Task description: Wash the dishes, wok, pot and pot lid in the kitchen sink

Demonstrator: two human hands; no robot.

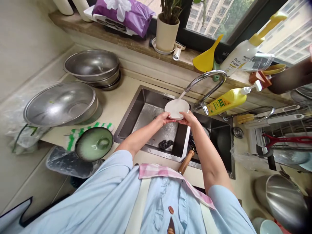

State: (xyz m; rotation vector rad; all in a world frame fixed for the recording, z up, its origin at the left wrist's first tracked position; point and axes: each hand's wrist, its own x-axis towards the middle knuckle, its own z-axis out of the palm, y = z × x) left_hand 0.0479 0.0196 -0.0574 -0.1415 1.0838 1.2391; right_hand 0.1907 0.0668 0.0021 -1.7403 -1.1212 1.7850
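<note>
My left hand [162,119] and my right hand [188,118] hold a white ceramic dish [176,109] from both sides, tilted above the sink. A thin stream of water runs from the curved chrome faucet [207,82] onto the dish. Below my hands lies the left basin of the steel double sink [126,126], with a dark scouring pad [165,144] on its floor. In the right basin, a pan with a wooden handle [186,162] sits mostly hidden behind my right forearm.
Left of the sink stand stacked steel bowls [92,66], a large steel basin [60,104] and a green-glazed bowl [94,144]. A yellow AXE dish soap bottle [226,101] lies behind the sink. A dish rack [280,130] stands at the right.
</note>
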